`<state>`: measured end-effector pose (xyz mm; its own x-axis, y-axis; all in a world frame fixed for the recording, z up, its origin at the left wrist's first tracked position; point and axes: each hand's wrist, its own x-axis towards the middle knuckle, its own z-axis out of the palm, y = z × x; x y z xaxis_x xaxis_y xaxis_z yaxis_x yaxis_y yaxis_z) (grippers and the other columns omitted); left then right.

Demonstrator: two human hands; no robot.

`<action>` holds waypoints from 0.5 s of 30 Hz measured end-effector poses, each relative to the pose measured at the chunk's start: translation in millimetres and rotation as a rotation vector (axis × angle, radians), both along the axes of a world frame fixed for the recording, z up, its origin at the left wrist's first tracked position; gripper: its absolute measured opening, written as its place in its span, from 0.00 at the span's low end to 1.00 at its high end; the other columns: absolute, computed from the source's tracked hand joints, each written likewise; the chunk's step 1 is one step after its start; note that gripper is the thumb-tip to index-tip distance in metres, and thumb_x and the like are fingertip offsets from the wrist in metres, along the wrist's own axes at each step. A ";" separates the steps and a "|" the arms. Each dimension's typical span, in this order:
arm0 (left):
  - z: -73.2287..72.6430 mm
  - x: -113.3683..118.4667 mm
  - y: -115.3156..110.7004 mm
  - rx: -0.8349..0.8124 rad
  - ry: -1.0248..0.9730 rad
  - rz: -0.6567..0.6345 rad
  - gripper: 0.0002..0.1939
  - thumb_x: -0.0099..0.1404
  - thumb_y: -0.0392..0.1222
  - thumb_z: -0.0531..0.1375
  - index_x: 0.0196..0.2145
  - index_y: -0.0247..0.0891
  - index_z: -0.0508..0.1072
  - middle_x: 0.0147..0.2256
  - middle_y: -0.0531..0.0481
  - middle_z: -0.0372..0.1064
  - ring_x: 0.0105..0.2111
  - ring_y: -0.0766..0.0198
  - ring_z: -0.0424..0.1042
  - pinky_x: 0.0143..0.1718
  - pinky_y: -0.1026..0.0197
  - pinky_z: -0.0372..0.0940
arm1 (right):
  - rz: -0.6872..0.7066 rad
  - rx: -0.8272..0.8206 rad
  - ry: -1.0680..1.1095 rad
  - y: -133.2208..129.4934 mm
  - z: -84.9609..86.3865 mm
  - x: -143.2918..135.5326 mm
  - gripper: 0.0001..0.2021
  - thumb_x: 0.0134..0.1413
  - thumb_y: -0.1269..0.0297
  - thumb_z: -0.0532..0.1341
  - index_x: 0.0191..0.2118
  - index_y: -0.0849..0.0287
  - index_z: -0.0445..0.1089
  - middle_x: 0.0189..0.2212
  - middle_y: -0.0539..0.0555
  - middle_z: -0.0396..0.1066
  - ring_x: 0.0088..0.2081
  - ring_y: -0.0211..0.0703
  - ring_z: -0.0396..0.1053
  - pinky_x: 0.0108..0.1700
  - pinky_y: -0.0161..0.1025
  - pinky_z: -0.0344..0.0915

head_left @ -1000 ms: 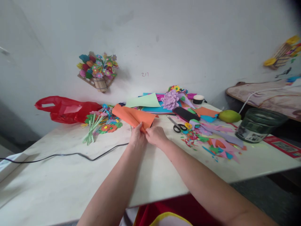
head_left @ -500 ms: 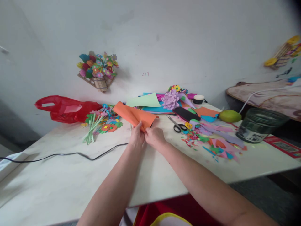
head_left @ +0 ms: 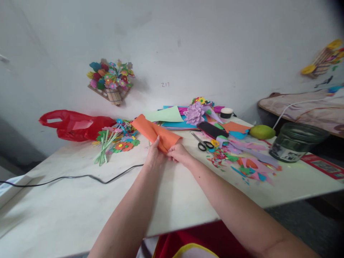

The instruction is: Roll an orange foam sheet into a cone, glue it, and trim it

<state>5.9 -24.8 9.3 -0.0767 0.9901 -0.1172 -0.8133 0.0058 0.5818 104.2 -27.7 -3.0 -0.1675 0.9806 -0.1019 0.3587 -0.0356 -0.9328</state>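
An orange craft sheet (head_left: 153, 132), gathered into a cone with its wide end toward the wall, is held over the middle of the table. My left hand (head_left: 156, 153) grips its lower left side, thumb lying on top of the fold. Pinched at the narrow lower end, the sheet is also in the fingers of my right hand (head_left: 177, 153). Beyond it lies a pale green sheet (head_left: 168, 114). To the right rest black-handled scissors (head_left: 202, 142), and to the left a bunch of foam flowers with pale green stems (head_left: 103, 148).
A red plastic bag (head_left: 75, 125) lies at the back left. A lilac foam flower (head_left: 194, 114), a dark pouch (head_left: 213, 130), coloured scraps (head_left: 252, 166), a green mango (head_left: 262, 132) and a glass jar (head_left: 295, 143) occupy the right. A black cable (head_left: 88, 176) crosses the left side.
The orange cone has shifted slightly right and turned a little. My right fingers have moved a short way to the right and lower along its narrow end.
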 end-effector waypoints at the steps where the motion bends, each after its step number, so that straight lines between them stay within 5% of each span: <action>1: 0.6 0.5 -0.3 0.004 0.011 -0.007 0.04 0.57 0.36 0.58 0.31 0.33 0.69 0.27 0.47 0.72 0.32 0.59 0.73 0.41 0.55 0.68 | 0.009 -0.023 0.052 -1.0 1.3 0.7 0.06 0.39 0.74 0.57 0.17 0.61 0.62 0.10 0.46 0.61 0.11 0.29 0.53 0.14 0.29 0.51; 15: -8.3 0.8 11.7 0.093 0.098 0.214 0.09 0.53 0.34 0.62 0.34 0.35 0.69 0.30 0.48 0.72 0.32 0.60 0.73 0.38 0.57 0.69 | 0.104 -0.148 0.198 -4.5 6.1 7.4 0.06 0.41 0.73 0.62 0.22 0.63 0.62 0.14 0.47 0.65 0.13 0.29 0.58 0.13 0.28 0.56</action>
